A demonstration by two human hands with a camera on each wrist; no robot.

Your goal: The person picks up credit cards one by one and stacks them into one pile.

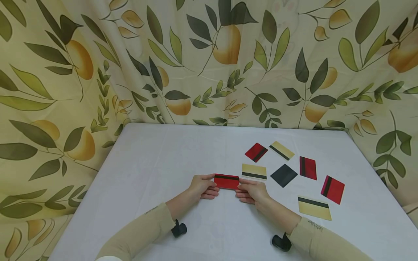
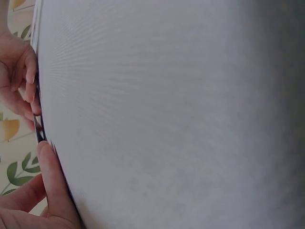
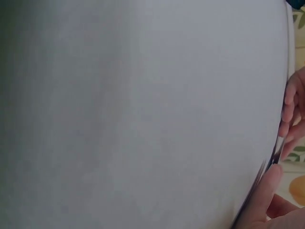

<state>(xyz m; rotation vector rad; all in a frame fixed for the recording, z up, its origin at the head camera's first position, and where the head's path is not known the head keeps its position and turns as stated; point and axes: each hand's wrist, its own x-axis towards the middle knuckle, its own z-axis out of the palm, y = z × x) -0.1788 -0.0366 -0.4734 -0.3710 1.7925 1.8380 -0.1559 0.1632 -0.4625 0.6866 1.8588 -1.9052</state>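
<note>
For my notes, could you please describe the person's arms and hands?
The left hand and right hand are ungloved. The left sleeve and right sleeve are beige with small dark markings, and a black camera sits at each wrist.

Held card (image 1: 226,182): both short ends are covered by the left fingers (image 1: 207,177) and right fingers (image 1: 246,182). Its underside is hidden; contact with the surface (image 1: 156,148) cannot be determined. In both wrist views it appears nearly edge-on and blurred, its face unreadable.

Surface: the near edge and both near corners fall outside the head view.

Left sleeve (image 1: 140,230) and right sleeve (image 1: 326,239): cut off by the lower picture edge; the lettering is too small to read reliably.

Dark object (image 3: 296,4), beyond the surface's edge: cropped by the right wrist view's corner; unidentifiable.
</note>
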